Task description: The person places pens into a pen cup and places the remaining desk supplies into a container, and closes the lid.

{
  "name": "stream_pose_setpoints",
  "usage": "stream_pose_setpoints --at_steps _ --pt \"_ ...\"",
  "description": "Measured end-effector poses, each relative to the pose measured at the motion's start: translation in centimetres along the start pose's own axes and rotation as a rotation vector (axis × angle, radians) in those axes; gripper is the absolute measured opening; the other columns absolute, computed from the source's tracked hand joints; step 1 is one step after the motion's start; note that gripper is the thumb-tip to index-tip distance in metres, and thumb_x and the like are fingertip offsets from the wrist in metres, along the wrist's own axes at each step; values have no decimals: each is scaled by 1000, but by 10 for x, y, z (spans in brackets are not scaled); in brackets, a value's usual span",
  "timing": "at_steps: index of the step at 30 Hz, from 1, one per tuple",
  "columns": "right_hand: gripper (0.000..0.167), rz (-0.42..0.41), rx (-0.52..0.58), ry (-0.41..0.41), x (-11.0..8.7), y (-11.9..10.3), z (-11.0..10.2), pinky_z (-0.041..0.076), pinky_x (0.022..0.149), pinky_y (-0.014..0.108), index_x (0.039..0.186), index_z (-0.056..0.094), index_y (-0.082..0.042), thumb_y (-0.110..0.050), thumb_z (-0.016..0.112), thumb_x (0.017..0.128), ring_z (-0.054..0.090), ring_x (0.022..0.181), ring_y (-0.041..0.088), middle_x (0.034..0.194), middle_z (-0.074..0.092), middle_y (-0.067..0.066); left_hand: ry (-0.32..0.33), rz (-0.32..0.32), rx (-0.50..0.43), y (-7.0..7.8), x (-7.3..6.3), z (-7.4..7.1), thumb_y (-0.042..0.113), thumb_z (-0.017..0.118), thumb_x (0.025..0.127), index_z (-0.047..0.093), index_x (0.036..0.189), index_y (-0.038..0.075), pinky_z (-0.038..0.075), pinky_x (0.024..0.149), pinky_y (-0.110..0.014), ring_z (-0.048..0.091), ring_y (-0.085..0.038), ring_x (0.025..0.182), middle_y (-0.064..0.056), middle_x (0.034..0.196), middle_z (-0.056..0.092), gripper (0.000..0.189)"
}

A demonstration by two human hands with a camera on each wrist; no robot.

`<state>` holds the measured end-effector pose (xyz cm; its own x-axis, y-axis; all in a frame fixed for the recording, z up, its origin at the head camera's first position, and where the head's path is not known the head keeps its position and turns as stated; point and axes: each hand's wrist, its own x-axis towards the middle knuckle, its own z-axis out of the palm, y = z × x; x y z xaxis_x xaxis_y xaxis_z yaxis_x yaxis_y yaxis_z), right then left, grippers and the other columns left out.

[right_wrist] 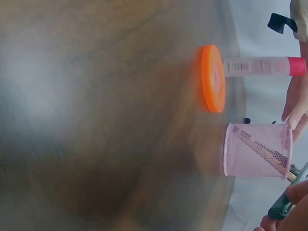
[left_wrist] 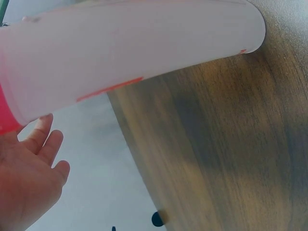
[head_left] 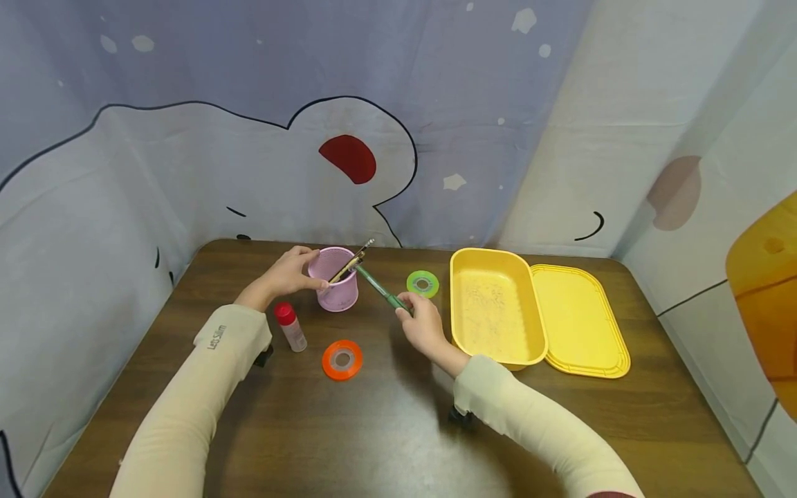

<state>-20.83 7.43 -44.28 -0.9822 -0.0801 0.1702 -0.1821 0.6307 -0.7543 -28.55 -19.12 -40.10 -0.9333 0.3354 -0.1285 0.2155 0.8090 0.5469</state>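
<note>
My left hand (head_left: 289, 273) holds the pink mesh pencil cup (head_left: 338, 297) at its rim, thumb in front and fingers around the left side. Several slim pens or pencils (head_left: 346, 268) lean out of the cup toward the right. Between the fingers of my right hand (head_left: 425, 325) is a green pen (head_left: 376, 285), pinched near its darker end, its other end beside the cup's rim. A glue bottle (head_left: 292, 328) with a red cap stands close to my left wrist and fills much of the left wrist view.
An orange tape roll (head_left: 342, 344) lies in front of the cup, a green tape roll (head_left: 423, 275) behind the right hand. To the right are a yellow plastic box (head_left: 457, 311) and its yellow lid (head_left: 582, 318). A printed curtain (head_left: 249, 173) hangs behind the wooden table (head_left: 349, 443).
</note>
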Motion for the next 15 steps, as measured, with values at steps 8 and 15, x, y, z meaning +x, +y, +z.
stream_pose_setpoints --at_steps 8,15 --pt "17 -56 -83 -43 18 -13 -11 43 72 35 99 63 -8 -11 57 83 54 83 21 90 60 9 -6 -4 0 0 1 -1 31 68 75 26 136 -4 21 103 -54 23 -40 126 -26 135 27 82" --pt "20 -77 -106 -91 33 -24 -19 43 72 33 102 63 -8 -11 57 84 54 83 20 92 59 8 -6 -3 4 -1 1 0 30 68 75 27 136 -4 21 103 -54 22 -41 126 -27 135 27 82"
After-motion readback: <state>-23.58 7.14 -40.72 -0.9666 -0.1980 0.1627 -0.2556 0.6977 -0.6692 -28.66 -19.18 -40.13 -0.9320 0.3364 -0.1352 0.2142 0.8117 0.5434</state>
